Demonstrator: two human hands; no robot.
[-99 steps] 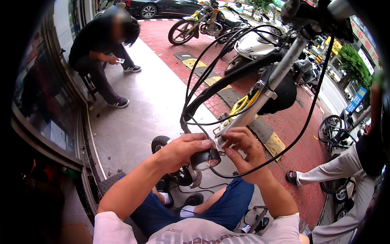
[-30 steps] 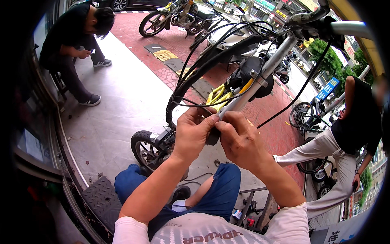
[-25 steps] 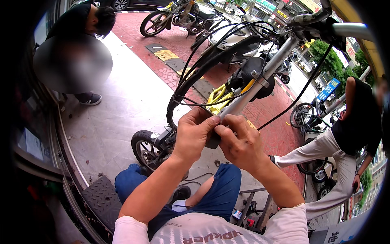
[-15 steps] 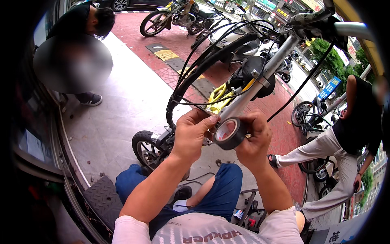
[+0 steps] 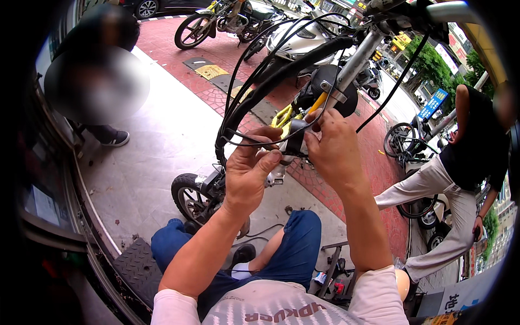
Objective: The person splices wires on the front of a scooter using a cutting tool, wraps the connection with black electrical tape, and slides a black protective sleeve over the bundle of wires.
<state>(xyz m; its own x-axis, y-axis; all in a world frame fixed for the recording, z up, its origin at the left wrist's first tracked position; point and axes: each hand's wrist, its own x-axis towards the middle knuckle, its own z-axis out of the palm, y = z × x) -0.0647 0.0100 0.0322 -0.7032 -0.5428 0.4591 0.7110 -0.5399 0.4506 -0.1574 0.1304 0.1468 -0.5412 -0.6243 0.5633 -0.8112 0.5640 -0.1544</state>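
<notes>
My left hand (image 5: 250, 176) is closed in a pinch on a thin black cable (image 5: 242, 142) beside the silver steering tube (image 5: 356, 65). Just right of it, my right hand (image 5: 337, 145) curls its fingers around a roll of black tape (image 5: 296, 135), which shows nearly edge-on against the tube. The right fingertips sit close to the tube, below a metal clamp (image 5: 333, 92). Where the tape meets the cable is hidden by my fingers. A thick black cable bundle (image 5: 271, 81) loops down left of the tube.
A small black wheel (image 5: 189, 195) stands below my left hand. Tools lie in a tray (image 5: 336, 276) by my right knee. One person (image 5: 103, 70) is at the left, another (image 5: 466, 162) at the right. A motorcycle (image 5: 216, 27) is parked beyond.
The tape roll has moved up and turned from showing its open ring to nearly edge-on. My right hand has risen along the tube; my left hand stays low beside it.
</notes>
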